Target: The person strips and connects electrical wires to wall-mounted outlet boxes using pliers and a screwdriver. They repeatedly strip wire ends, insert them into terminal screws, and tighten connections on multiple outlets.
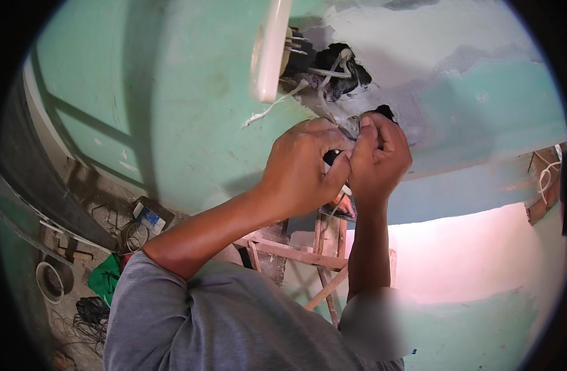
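Note:
My left hand [311, 164] and my right hand [380, 157] meet in front of a broken-out part of the green and white wall [209, 105]. Both hands are closed, thumbs against fingers, pinching a thin dark wire-like strand [345, 131] between them. The fingers hide most of it. Above them, pale wires [338, 72] come out of a ragged dark hole [361, 75]. To the left of that hole hangs a white plastic fixture [272, 59] with a dark back, edge-on to me. A white-coated loose wire end [262, 116] sticks out below it.
Wooden framing [296, 252] stands below my hands. Lower left on the floor are a bucket [53, 281], a green cloth or bag [104, 279], a black plastic bag [92, 309], tangled wire [79, 331] and a blue-and-white box [148, 216]. A wooden box with a white cable [546, 182] is at far right.

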The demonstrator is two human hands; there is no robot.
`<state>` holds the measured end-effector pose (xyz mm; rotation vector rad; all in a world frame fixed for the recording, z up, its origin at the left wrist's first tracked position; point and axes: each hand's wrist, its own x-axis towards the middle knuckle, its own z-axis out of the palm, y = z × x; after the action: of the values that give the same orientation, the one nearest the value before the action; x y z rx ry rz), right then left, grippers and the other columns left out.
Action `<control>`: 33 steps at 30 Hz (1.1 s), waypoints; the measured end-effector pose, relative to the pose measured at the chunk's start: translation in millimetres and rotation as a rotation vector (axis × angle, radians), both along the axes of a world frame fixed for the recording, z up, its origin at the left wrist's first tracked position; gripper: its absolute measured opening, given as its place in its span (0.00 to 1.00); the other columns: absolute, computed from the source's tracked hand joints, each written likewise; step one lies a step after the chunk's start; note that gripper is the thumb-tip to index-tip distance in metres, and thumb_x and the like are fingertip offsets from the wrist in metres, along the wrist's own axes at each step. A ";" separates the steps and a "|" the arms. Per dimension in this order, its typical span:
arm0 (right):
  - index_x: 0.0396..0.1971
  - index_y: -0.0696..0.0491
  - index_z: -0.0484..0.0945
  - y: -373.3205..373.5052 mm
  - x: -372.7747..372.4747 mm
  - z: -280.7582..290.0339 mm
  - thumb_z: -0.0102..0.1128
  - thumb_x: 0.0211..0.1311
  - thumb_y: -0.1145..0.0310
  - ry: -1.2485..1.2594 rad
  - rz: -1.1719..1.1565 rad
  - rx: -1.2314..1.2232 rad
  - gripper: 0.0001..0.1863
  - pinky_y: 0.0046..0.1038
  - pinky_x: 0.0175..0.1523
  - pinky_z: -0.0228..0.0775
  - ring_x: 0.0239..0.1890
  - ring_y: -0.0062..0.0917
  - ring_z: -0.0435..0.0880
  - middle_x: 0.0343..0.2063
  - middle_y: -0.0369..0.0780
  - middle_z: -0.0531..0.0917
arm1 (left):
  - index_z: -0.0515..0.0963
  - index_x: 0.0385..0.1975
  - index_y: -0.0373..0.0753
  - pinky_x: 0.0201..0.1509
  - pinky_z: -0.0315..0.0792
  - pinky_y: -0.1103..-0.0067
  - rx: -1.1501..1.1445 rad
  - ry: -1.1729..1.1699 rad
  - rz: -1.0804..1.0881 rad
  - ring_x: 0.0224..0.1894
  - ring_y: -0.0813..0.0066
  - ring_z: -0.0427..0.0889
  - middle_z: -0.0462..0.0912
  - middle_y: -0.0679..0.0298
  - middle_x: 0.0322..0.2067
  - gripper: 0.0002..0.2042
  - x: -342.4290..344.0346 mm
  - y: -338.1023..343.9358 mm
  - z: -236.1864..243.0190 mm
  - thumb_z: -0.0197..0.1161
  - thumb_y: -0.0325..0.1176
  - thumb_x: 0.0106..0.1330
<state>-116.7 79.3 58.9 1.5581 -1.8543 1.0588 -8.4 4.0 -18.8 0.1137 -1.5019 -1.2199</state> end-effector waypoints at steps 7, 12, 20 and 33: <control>0.42 0.64 0.85 2.8 13.0 10.7 0.60 0.71 0.77 0.024 -0.094 0.085 0.08 0.27 0.39 0.76 0.33 0.23 0.84 0.32 0.45 0.85 | 0.86 0.46 0.41 0.32 0.78 0.70 -0.150 0.008 0.403 0.27 0.60 0.85 0.87 0.57 0.33 0.09 16.5 -21.0 5.2 0.67 0.29 0.68; 0.49 0.64 0.86 16.9 18.9 22.2 0.59 0.73 0.75 -0.171 -0.169 0.216 0.12 0.24 0.41 0.76 0.33 0.20 0.85 0.34 0.45 0.89 | 0.78 0.66 0.50 0.23 0.73 0.68 -0.377 -0.100 0.497 0.18 0.62 0.81 0.87 0.59 0.30 0.22 31.4 -42.1 7.5 0.64 0.34 0.72; 0.51 0.63 0.86 13.6 26.7 27.4 0.58 0.72 0.76 -0.344 -0.242 0.254 0.14 0.26 0.42 0.78 0.32 0.21 0.87 0.33 0.46 0.90 | 0.86 0.51 0.39 0.22 0.76 0.68 -0.671 -0.466 0.645 0.21 0.59 0.85 0.84 0.60 0.21 0.18 44.8 -61.0 22.7 0.63 0.37 0.64; 0.47 0.63 0.86 11.2 21.4 23.3 0.57 0.73 0.77 -0.322 -0.114 0.165 0.11 0.25 0.42 0.74 0.35 0.20 0.83 0.34 0.41 0.88 | 0.87 0.25 0.42 0.24 0.76 0.72 -0.793 -0.531 0.726 0.27 0.67 0.86 0.86 0.63 0.23 0.06 39.8 -59.1 16.9 0.63 0.33 0.58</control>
<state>-95.3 90.5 82.2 1.4137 -2.2692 1.1844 31.4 -55.1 -1.9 0.4264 -2.0430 0.0369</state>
